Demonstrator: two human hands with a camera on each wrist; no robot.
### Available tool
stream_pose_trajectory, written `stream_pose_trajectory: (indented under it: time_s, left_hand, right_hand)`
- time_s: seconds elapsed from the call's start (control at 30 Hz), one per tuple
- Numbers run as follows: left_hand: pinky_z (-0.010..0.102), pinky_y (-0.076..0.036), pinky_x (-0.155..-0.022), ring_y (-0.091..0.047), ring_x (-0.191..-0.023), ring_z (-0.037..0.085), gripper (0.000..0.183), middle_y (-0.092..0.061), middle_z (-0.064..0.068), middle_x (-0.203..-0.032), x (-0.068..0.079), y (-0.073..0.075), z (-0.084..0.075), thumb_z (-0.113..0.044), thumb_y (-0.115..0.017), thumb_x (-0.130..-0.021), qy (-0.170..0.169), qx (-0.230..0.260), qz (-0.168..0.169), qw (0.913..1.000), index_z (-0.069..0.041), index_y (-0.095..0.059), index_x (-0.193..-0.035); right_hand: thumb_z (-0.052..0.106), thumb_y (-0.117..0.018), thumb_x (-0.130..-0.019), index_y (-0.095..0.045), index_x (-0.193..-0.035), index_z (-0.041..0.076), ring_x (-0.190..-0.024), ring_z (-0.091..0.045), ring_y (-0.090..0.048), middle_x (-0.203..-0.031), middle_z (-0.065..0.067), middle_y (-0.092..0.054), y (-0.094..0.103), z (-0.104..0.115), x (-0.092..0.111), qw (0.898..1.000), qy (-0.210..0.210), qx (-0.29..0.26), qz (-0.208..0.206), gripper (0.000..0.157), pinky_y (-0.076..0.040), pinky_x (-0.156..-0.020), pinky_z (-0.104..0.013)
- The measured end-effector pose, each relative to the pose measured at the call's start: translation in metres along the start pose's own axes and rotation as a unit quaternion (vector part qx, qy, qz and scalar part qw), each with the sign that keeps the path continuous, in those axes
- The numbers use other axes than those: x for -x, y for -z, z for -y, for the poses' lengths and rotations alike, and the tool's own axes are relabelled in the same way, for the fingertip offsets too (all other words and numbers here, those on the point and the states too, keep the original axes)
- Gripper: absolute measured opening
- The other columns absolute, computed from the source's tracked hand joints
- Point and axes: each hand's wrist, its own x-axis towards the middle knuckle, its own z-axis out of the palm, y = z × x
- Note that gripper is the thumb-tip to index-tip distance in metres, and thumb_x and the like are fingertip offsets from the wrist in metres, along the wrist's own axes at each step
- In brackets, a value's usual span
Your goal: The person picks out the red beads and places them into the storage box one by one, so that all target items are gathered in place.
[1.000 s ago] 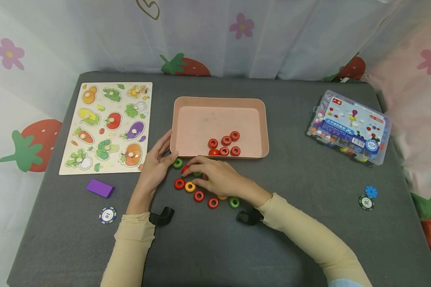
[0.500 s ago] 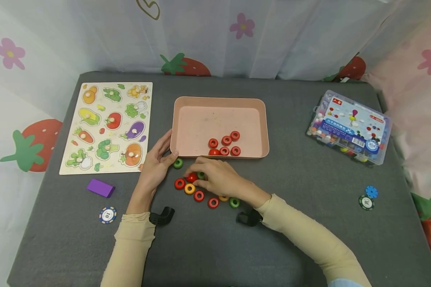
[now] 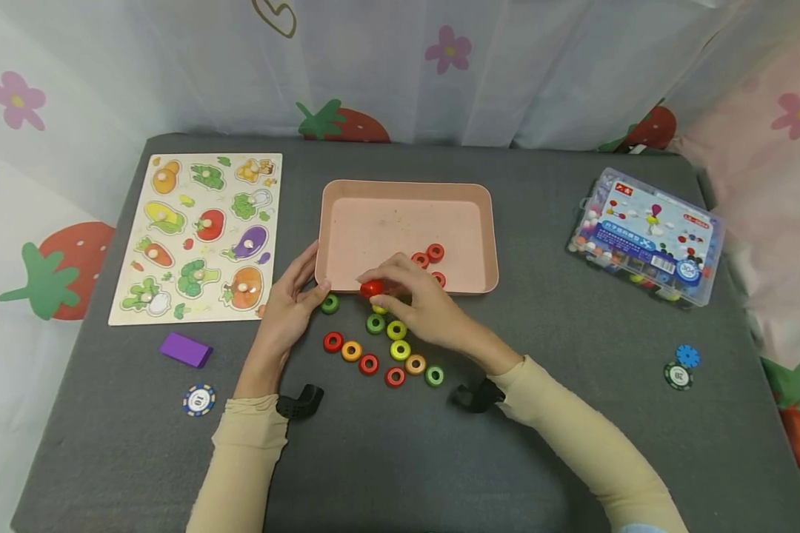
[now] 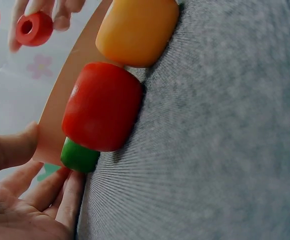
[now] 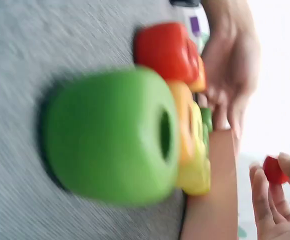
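Observation:
My right hand pinches a red ring just over the near rim of the pink tray. The same red ring shows at the top of the left wrist view, and the red ring sits between fingertips in the right wrist view. Three red rings lie inside the tray. My left hand rests with relaxed fingers against the tray's near-left corner, next to a green ring. Several red, orange, yellow and green rings lie on the grey cloth below my hands.
A vegetable peg puzzle lies at the left, with a purple block and a poker chip below it. A clear box of beads sits at the right, with two chips nearer me.
My right hand lifted a red ring out of the cluster and carried it up to the tray's near rim, uncovering green and yellow rings. The left hand stayed put.

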Motion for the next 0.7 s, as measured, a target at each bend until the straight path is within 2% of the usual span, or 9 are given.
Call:
stream_pose_trajectory:
  time_s: [0.1,0.17,0.27,0.33,0.57,0.7]
  left_hand:
    - [0.021,-0.047,-0.096,-0.052,-0.135,0.028,0.065,-0.04,0.001,-0.158,0.0,0.0,0.0,-0.011,-0.06,-0.1,0.001,-0.008,-0.003,1.0,-0.027,-0.034,-0.157]
    - [0.028,-0.045,-0.102,-0.052,-0.135,0.028,0.065,-0.04,0.001,-0.158,0.0,0.0,0.001,-0.011,-0.061,-0.1,0.001,-0.013,-0.003,0.9999,-0.027,-0.034,-0.157]
    - [0.039,-0.042,-0.108,-0.052,-0.135,0.028,0.065,-0.04,0.001,-0.159,0.0,0.001,0.001,-0.011,-0.06,-0.1,-0.001,-0.017,-0.002,0.9999,-0.025,-0.033,-0.158]
    - [0.042,-0.041,-0.108,-0.052,-0.135,0.028,0.065,-0.04,0.001,-0.159,0.0,0.001,0.001,-0.011,-0.061,-0.1,-0.001,-0.014,-0.002,0.9999,-0.025,-0.033,-0.158]
    - [0.026,-0.044,-0.102,-0.052,-0.135,0.028,0.065,-0.04,0.002,-0.159,-0.001,0.001,0.003,-0.011,-0.06,-0.1,-0.006,-0.014,-0.001,0.9999,-0.025,-0.033,-0.158]
    - [0.033,-0.043,-0.105,-0.052,-0.134,0.028,0.064,-0.04,0.0,-0.158,-0.002,0.001,0.002,-0.012,-0.06,-0.1,0.0,-0.014,-0.001,0.9999,-0.027,-0.034,-0.157]
  right_hand:
    - [0.003,-0.073,-0.089,-0.067,-0.123,0.011,-0.097,-0.014,-0.061,-0.112,-0.001,-0.058,0.008,-0.004,-0.005,0.998,-0.015,-0.028,-0.052,0.035,-0.055,-0.088,-0.034]
    - [-0.002,-0.075,-0.086,-0.068,-0.119,0.009,-0.093,-0.016,-0.064,-0.111,-0.003,-0.059,0.013,-0.008,-0.009,0.995,-0.029,-0.041,-0.082,0.036,-0.056,-0.086,-0.036]
    - [-0.002,-0.078,-0.084,-0.068,-0.116,0.009,-0.089,-0.018,-0.067,-0.111,-0.004,-0.062,0.019,-0.014,-0.013,0.991,-0.056,-0.033,-0.116,0.036,-0.056,-0.084,-0.037]
    - [0.002,-0.079,-0.084,-0.068,-0.116,0.011,-0.089,-0.019,-0.066,-0.11,-0.004,-0.064,0.022,-0.019,-0.015,0.989,-0.075,-0.01,-0.13,0.035,-0.056,-0.082,-0.038]
    - [0.011,-0.078,-0.087,-0.068,-0.12,0.012,-0.094,-0.025,-0.065,-0.112,-0.007,-0.068,0.026,-0.03,-0.021,0.977,-0.13,0.08,-0.15,0.034,-0.054,-0.073,-0.035]
    - [0.016,-0.077,-0.089,-0.069,-0.125,0.011,-0.102,-0.025,-0.058,-0.114,-0.007,-0.071,0.026,-0.036,-0.023,0.969,-0.143,0.133,-0.15,0.037,-0.044,-0.089,-0.041]
